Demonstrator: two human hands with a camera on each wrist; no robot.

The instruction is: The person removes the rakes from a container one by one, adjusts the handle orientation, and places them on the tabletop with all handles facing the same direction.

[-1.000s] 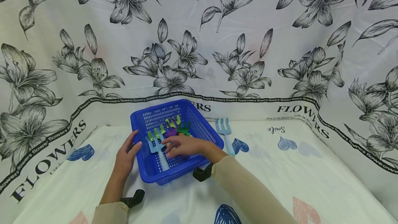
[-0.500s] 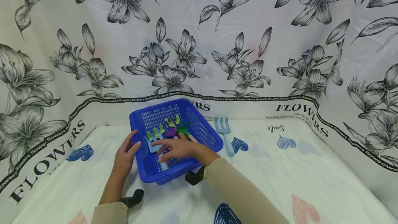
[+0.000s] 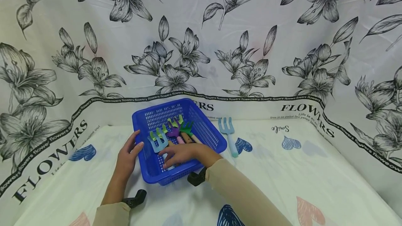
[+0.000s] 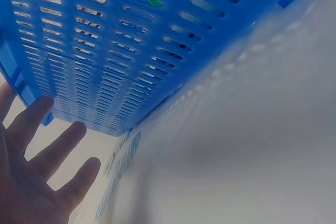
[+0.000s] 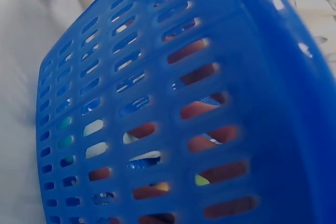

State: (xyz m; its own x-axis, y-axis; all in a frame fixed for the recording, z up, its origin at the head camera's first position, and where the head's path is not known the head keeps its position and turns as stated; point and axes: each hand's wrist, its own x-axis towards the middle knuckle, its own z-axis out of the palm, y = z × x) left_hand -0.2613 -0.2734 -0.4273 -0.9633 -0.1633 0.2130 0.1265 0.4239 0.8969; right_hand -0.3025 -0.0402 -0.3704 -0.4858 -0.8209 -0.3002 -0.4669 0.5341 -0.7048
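A blue plastic basket [image 3: 146,175] with slotted walls holds several small garden forks. My right hand [image 3: 183,153] reaches in over its near right side, fingers curled about the handle of a light blue garden fork [image 3: 159,143], whose tines point up and away. In the right wrist view, fingers [image 5: 215,174] and a pale handle [image 5: 94,128] show through the slots. At the basket's left rim is my left hand [image 3: 127,156], its fingers spread and relaxed; the left wrist view shows those fingers [image 4: 58,150] beside the slotted wall.
Deeper in the basket lie a purple fork [image 3: 173,132], a dark green fork [image 3: 187,127] and yellow-green forks [image 3: 154,135]. Another light blue fork [image 3: 230,137] lies on the white cloth to the basket's right. A flower-print curtain [image 3: 251,62] rises behind.
My right hand has shifted toward the near left of the basket and closed about the light blue fork's handle. The fork's head has tilted slightly. The left hand stays at the rim.
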